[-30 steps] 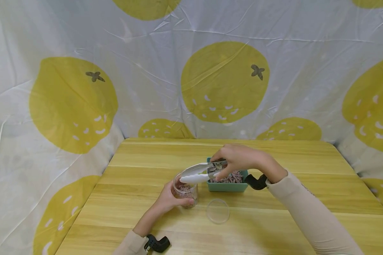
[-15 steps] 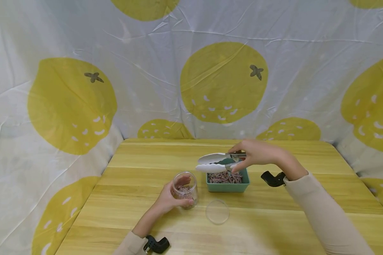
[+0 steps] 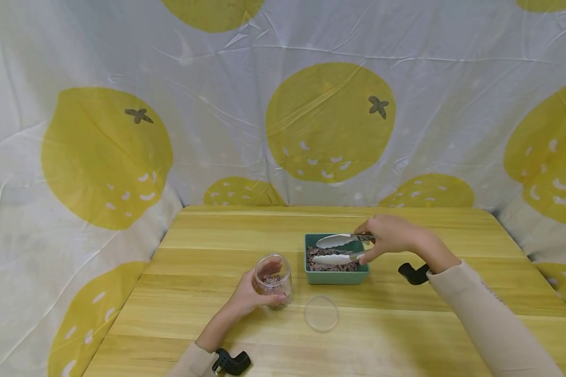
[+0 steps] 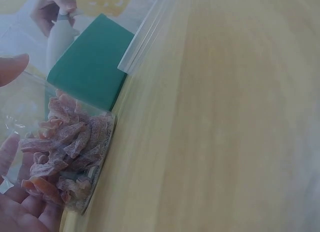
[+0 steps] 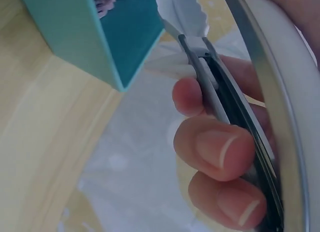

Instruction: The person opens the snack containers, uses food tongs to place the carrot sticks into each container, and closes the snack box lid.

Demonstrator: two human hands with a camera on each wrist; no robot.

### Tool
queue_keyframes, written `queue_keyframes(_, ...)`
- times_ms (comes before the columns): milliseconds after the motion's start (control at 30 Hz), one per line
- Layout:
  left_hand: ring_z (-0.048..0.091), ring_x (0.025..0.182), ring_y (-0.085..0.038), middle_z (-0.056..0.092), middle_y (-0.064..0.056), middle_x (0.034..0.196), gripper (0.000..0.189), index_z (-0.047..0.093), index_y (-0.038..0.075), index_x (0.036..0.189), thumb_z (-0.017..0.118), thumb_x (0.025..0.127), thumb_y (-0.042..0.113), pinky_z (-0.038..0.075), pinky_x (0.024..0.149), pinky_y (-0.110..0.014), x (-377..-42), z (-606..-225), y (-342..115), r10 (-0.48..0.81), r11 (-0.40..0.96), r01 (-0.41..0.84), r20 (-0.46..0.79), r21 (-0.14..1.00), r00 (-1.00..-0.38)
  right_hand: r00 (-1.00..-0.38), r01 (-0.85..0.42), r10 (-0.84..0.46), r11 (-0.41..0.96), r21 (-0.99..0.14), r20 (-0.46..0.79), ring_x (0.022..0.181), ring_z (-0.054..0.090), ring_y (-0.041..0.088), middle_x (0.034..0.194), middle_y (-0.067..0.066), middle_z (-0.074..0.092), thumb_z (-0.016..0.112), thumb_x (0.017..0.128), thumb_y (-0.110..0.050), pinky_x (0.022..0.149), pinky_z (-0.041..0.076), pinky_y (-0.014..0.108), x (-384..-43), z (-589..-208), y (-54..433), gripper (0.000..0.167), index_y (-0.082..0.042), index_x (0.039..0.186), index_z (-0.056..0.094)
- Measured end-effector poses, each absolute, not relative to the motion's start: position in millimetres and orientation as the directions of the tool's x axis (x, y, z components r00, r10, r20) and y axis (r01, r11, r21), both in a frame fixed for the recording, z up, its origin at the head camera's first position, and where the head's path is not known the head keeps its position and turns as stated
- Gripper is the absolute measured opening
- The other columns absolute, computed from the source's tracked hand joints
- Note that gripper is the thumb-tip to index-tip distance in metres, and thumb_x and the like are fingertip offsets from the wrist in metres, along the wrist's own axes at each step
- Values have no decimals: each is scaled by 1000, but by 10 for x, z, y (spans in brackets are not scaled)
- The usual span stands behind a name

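Note:
My left hand (image 3: 250, 294) grips a clear jar (image 3: 280, 298) that stands lidless on the table. Inside it, the left wrist view shows reddish-brown strips (image 4: 70, 137) with a dusty white coating. My right hand (image 3: 390, 235) holds a pair of tongs (image 3: 341, 257) with white scalloped heads, its fingers curled round the metal arms in the right wrist view. The heads are spread apart over a green box (image 3: 336, 278), the nearer one right at the strips (image 3: 324, 266) lying in it.
A round clear lid (image 3: 322, 314) lies flat on the wooden table (image 3: 405, 335), in front of the box and right of the jar. A lemon-printed curtain (image 3: 226, 104) hangs behind the table and along its sides.
My right hand has carried the tongs from the jar's mouth to the right, then down into the box, their heads now wider apart. The left hand and jar have stayed put.

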State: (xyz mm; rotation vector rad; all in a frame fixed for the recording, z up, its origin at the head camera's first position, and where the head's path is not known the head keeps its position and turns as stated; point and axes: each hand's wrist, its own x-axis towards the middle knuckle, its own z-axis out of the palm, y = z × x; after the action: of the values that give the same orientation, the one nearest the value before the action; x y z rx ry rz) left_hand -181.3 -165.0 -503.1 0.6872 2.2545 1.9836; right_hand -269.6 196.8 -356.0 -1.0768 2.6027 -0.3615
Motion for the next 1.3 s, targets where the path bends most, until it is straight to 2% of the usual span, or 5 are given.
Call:
queue_keyframes(233, 48, 132, -37, 53, -23, 140, 77, 50, 2, 141, 88, 74, 3, 39, 111, -31, -1813, -5030, -1645, 366, 52, 286, 248, 957, -897, -697, -648, -692, 720, -247, -188, 56, 41, 7, 64, -8, 51, 85, 75, -49, 55, 37, 26, -2711, -3676, 1907, 80, 5, 130, 62)
queue_keyframes(467, 48, 132, -38, 54, -22, 140, 78, 50, 0, 141, 88, 73, 3, 38, 112, -33, -1814, -5018, -1634, 367, 43, 285, 250, 958, -896, -707, -661, -683, 730, -172, -182, 79, 63, 14, 109, 12, 71, 86, 73, -51, 73, 55, 37, -2687, -3717, 1792, 80, 5, 126, 64)
queue_keyframes(767, 48, 132, -39, 53, -23, 140, 77, 50, 1, 141, 88, 74, 3, 38, 112, -34, -1827, -5028, -1646, 366, 40, 291, 257, 956, -895, -711, -622, -659, 752, -217, -245, 65, 57, 10, 91, 7, 71, 85, 75, -51, 67, 51, 33, -2696, -3683, 1692, 75, 6, 121, 67)
queue_keyframes(1033, 48, 132, -39, 54, -21, 140, 77, 50, 1, 141, 88, 74, 2, 37, 112, -38, -1815, -5024, -1642, 367, 44, 287, 251, 957, -895, -711, -594, -650, 760, -265, -269, 51, 29, 8, 57, -7, 42, 84, 76, -47, 57, 34, 27, -2682, -3710, 1698, 60, 3, 107, 71)
queue_keyframes(1300, 49, 131, -38, 56, -18, 139, 76, 50, 0, 141, 87, 74, 2, 38, 112, -38, -1819, -5034, -1641, 369, 53, 294, 255, 954, -894, -722, -617, -651, 759, -208, -235, 57, 47, 8, 78, 0, 64, 82, 76, -53, 60, 44, 31, -2666, -3742, 1705, 71, 4, 116, 69)
